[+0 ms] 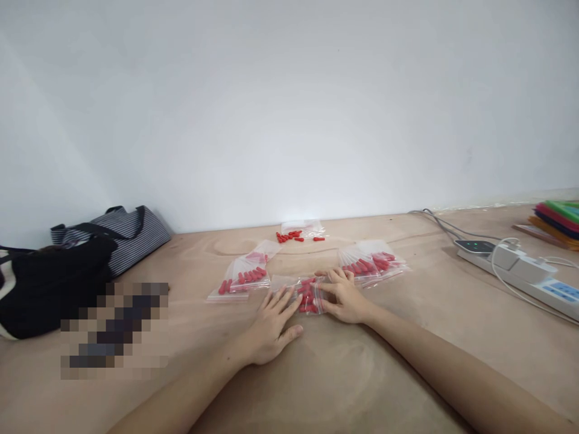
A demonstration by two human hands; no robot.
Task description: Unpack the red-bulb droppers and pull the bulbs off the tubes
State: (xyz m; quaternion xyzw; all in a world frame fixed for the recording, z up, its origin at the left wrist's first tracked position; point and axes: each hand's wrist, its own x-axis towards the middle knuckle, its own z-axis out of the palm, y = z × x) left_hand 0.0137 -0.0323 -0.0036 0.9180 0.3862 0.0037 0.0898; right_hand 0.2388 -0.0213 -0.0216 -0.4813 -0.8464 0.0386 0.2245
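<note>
A small clear zip bag [309, 293] filled with red capsules lies flat on the wooden table [407, 361] between my hands. My left hand [272, 326] rests palm down with fingers stretched out, fingertips on the bag's left end. My right hand [344, 295] lies over the bag's right end, fingers extended and pressing on it. To the left lie more filled bags [246, 278], to the right another pile of filled bags [371, 263]. Farther back, loose red capsules [292, 236] lie by an empty-looking bag [305, 228].
A striped bag [120, 232] and a black bag [49, 286] sit at the left by the wall. A white power strip [534, 280] with cables and a phone [474, 246] lies at the right. Coloured folders [558, 220] are stacked at the far right.
</note>
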